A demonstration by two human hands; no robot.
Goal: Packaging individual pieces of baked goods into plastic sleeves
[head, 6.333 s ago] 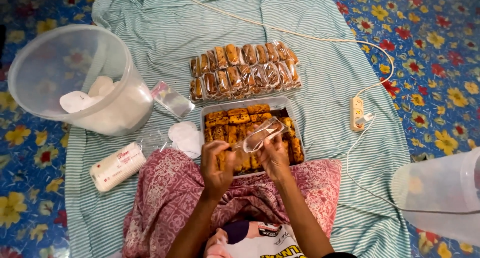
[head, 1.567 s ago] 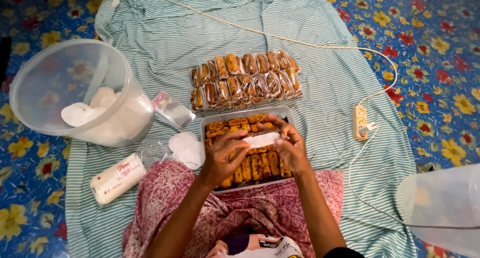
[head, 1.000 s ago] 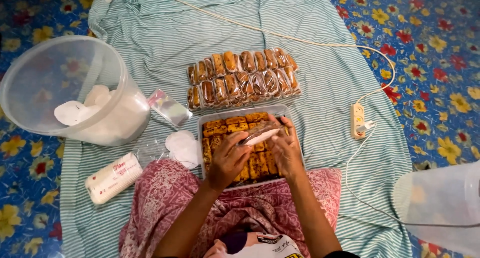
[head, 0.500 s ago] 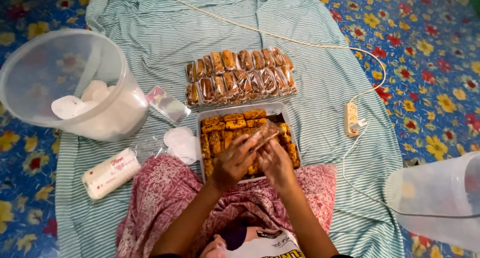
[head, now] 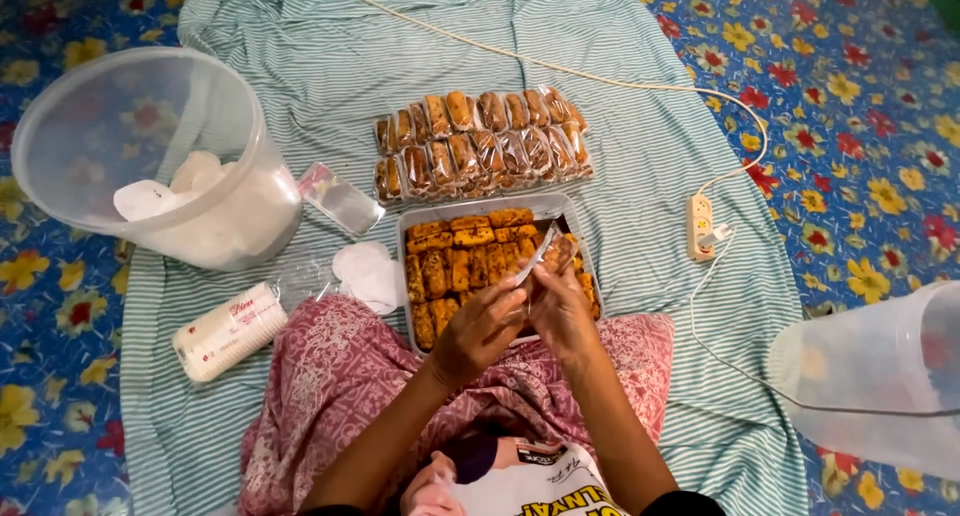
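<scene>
Together the left hand (head: 478,328) and the right hand (head: 562,306) pinched a small clear plastic sleeve (head: 534,255) between closed fingertips, holding it just above the tray of browned snacks (head: 455,266). Beyond the hands lay a row of wrapped snack packs (head: 478,146) on the striped cloth (head: 640,146), and off to the left hand's side stood a clear tub (head: 150,156).

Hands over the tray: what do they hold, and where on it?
Both hands, left hand and right hand, pinch a small clear plastic bag at its lower end.
</scene>
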